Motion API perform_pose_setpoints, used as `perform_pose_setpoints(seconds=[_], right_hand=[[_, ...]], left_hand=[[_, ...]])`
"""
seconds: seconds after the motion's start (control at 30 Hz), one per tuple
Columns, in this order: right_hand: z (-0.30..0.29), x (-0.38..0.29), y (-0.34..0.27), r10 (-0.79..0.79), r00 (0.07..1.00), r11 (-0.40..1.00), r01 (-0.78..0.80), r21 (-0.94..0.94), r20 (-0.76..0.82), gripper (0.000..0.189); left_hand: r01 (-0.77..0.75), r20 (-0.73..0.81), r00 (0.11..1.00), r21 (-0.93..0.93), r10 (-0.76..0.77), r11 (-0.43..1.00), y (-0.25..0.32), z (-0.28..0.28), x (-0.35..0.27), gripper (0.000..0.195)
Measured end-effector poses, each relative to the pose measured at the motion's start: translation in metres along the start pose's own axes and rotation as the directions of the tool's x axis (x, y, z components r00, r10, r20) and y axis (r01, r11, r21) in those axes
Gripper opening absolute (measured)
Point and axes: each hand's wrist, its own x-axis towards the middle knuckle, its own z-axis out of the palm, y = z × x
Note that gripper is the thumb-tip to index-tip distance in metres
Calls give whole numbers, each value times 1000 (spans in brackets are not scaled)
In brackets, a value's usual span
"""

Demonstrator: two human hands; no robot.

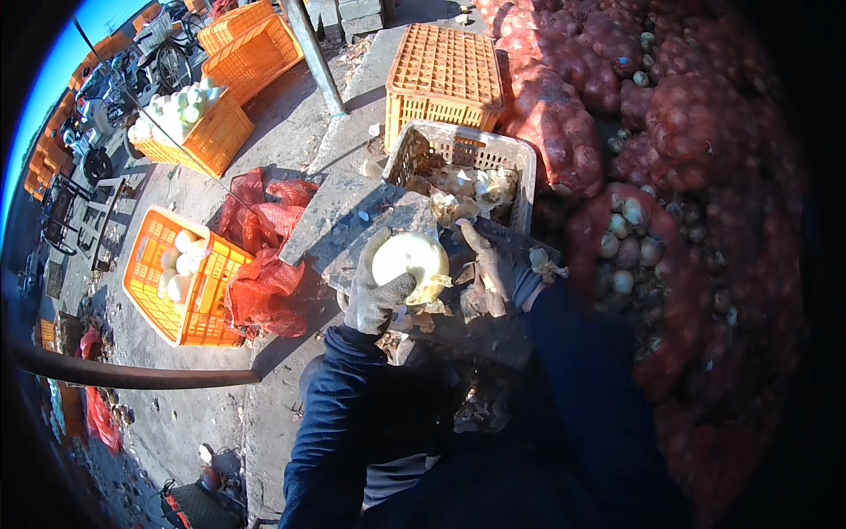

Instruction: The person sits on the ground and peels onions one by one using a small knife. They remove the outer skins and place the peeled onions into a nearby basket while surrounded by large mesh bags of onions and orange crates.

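My left hand [378, 291], in a grey glove, grips a large pale onion [410, 266] over a dark work board [363, 228]. Loose, papery skin hangs from the onion's lower right side. Just right of the onion is my right hand [488, 268], in a soiled glove, with a fingertip poking out; whether it holds anything is not clear. Onion skins [423, 320] lie on the board beneath the hands. Beyond the board, a grey plastic crate [522, 155] contains peelings [472, 188].
Left of the board are red mesh sacks [268, 291] and an orange crate [149, 264] holding peeled onions [180, 264]. An upturned orange crate [446, 66] stands behind the grey one. Full mesh sacks of onions [555, 125] crowd the right. A metal post [314, 56] rises at the back.
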Motion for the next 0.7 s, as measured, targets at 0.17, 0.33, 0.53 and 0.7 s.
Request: perform_pose_setpoints(seconds=[0.17, 0.33, 0.53, 0.7], right_hand=[[11, -29, 41, -71, 982, 997, 73, -4, 177, 49], [10, -19, 90, -252, 955, 967, 243, 71, 157, 62], [0, -67, 47, -256, 956, 644, 280, -712, 144, 55], [-10, -91, 49, -167, 965, 803, 253, -539, 204, 55]], left_hand=[[-27, 179, 984, 258, -20, 966, -30, 3, 4, 94], [-66, 346, 938, 255, -27, 965, -65, -2, -3, 99], [-29, 201, 979, 266, -26, 964, -92, 5, -31, 93], [-198, 158, 980, 721, 121, 664, -26, 38, -63, 95]])
